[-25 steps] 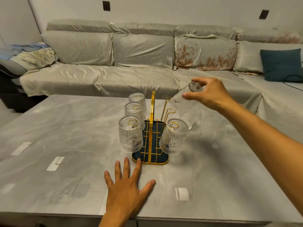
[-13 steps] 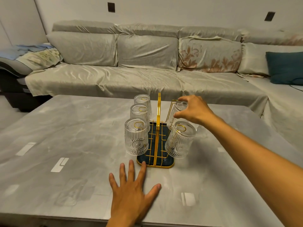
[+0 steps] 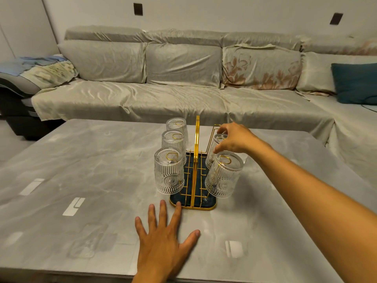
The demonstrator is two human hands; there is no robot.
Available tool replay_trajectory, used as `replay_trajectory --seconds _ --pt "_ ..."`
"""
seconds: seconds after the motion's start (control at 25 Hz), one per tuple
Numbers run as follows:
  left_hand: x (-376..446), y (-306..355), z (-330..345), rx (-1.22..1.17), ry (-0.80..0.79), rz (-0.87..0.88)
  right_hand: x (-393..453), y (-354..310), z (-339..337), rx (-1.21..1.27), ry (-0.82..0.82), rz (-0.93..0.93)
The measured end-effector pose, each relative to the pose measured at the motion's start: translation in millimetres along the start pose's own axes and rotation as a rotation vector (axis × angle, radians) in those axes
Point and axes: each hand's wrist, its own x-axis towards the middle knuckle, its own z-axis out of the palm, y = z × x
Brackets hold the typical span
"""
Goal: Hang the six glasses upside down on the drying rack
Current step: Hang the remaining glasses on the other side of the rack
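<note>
A gold wire drying rack point(image 3: 196, 139) with a dark blue base stands mid-table. Three ribbed clear glasses hang upside down on its left side: near point(image 3: 169, 170), middle point(image 3: 173, 142) and far point(image 3: 176, 125). On the right side, a near glass point(image 3: 223, 177) hangs tilted outward. Behind it sits a middle glass point(image 3: 214, 152), upside down on its prong, with my right hand point(image 3: 234, 138) around its base, fingers curled on it. The far right prong point(image 3: 216, 126) is bare. My left hand point(image 3: 165, 240) lies flat on the table before the rack, fingers spread, middle fingertip touching the rack's base.
The grey marble-look table point(image 3: 91, 180) reaches to a long grey covered sofa point(image 3: 183, 94) behind. A teal cushion point(image 3: 355, 82) sits at the sofa's right end, folded blankets point(image 3: 40, 68) at its left.
My right hand carried the glass from the air at the right down onto the rack's middle right prong. The left hand stayed flat on the table.
</note>
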Motion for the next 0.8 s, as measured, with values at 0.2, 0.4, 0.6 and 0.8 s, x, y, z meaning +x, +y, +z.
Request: replay_trajectory --seconds 0.2,0.4,0.6,0.8 --pt "-1 2 -3 0.017 -0.005 0.008 -14 47 -14 0.556 0.427 0.091" --pt "-2 5 -6 0.019 -0.007 -0.005 -17 117 45 0.69 0.394 0.415" --pt "5 9 -6 0.066 -0.085 -0.035 17 127 100 0.676 0.352 0.423" --pt "10 8 -4 0.073 -0.102 -0.063 38 125 99 0.75 0.39 0.403"
